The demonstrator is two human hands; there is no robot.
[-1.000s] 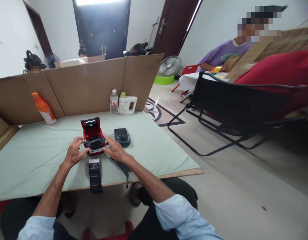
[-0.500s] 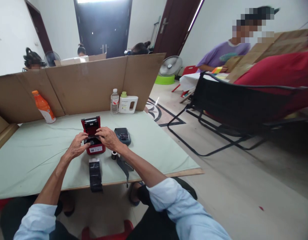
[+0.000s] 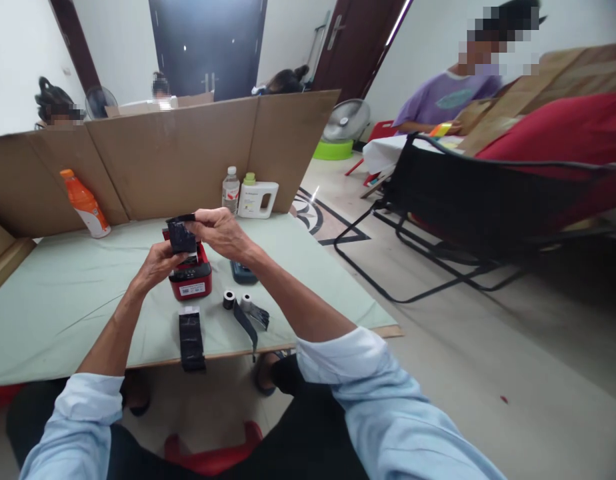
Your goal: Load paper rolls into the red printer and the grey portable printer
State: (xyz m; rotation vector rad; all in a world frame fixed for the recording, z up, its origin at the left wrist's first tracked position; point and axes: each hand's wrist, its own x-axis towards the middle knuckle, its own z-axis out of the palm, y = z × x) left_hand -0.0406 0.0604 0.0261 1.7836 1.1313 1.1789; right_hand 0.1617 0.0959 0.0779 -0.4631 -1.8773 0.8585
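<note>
— What's in the hands?

— A dark strip (image 3: 181, 235), raised just above the red label printer (image 3: 191, 280). The right hand (image 3: 219, 231) pinches its top edge; the left hand (image 3: 161, 261) grips its lower part from below.

— And the printer?

— On the green worktop (image 3: 63, 300), around the middle, nearer the front edge. Another black strip (image 3: 191, 341) overhangs that edge (partly off the top). Two small paper rolls (image 3: 237, 299) sit just right of the printer, a dark blue device (image 3: 243, 272) behind them.

— Back edge?

— An orange bottle (image 3: 85, 212) at the left, a water bottle (image 3: 231, 189) and a white jug (image 3: 257, 199) at the right, against the cardboard screen (image 3: 188, 153).
</note>
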